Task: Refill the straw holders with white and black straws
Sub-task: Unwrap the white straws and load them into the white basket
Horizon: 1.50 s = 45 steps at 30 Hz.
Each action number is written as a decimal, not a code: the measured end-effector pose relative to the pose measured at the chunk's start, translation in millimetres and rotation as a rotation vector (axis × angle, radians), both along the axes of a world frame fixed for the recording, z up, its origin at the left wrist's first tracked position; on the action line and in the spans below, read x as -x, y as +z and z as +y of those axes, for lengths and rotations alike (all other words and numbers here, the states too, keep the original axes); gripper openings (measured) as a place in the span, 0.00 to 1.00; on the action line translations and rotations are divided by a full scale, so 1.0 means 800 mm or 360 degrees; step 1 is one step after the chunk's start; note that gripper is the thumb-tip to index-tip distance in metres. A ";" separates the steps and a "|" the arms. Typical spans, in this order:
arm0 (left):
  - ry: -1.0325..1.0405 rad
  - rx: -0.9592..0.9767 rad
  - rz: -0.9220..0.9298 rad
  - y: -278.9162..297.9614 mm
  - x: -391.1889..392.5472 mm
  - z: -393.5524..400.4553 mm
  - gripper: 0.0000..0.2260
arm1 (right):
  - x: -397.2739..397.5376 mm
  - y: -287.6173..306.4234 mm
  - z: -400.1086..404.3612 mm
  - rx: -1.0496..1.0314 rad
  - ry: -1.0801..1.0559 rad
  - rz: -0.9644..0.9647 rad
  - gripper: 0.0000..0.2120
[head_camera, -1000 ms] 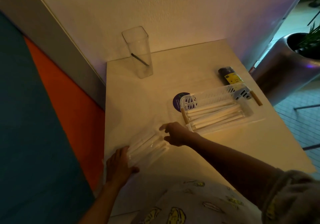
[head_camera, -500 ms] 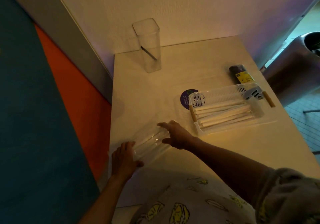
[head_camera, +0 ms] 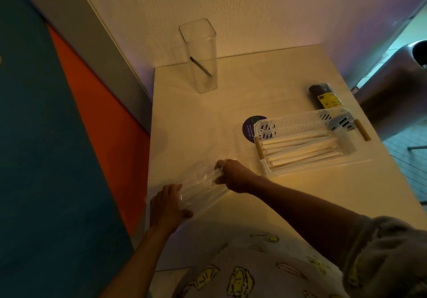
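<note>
While my left hand (head_camera: pixel 166 207) gripped the near end of the clear pack of white straws (head_camera: pixel 203 185) by the table's (head_camera: pixel 288 205) left edge, my right hand (head_camera: pixel 233 176) had curled its fingers onto the far end, the pack barely shifted. I judged it ready to open for the white basket (head_camera: pixel 298 118); the clear holder (head_camera: pixel 200 54) waited at the back-left corner.

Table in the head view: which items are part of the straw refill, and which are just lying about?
Job:
- pack of white straws, held by left hand and right hand
- white basket holding white straws
- clear tall holder with one black straw
- dark roll, maybe black straws

Lying about:
- purple round sticker
</note>
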<state>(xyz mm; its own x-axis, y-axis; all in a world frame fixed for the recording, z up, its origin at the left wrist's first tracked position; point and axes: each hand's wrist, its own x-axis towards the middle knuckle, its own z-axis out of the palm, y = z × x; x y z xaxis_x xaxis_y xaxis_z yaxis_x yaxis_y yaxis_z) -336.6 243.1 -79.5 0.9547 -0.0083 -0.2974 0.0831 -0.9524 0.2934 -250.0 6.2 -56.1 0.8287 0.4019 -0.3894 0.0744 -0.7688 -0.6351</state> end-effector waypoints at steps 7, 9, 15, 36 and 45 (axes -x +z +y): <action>0.0006 0.0008 -0.0005 0.002 0.000 -0.002 0.42 | 0.014 -0.001 0.002 -0.0233 -0.0164 0.0029 0.20; 0.0014 0.0010 0.0003 0.003 0.000 -0.002 0.42 | 0.017 0.000 0.004 -0.0338 -0.0198 0.0031 0.20; 0.0001 0.0018 0.0010 0.003 -0.001 0.001 0.42 | 0.013 0.005 0.009 -0.0493 -0.0421 0.0144 0.10; 0.0010 0.0053 -0.0007 -0.003 0.000 0.003 0.42 | 0.003 0.020 -0.005 -0.0905 -0.1396 0.0589 0.08; -0.0016 0.0042 0.0053 -0.004 -0.003 0.004 0.42 | 0.020 0.016 0.013 -0.1313 -0.1846 0.1123 0.25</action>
<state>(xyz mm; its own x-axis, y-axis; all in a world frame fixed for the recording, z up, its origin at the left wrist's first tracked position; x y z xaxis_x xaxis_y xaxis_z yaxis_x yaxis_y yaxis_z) -334.5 246.5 -83.0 0.9441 -0.0258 -0.3286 0.0840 -0.9452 0.3156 -265.7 16.2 -43.5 0.5779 -0.0062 -0.8161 -0.7594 0.3621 -0.5405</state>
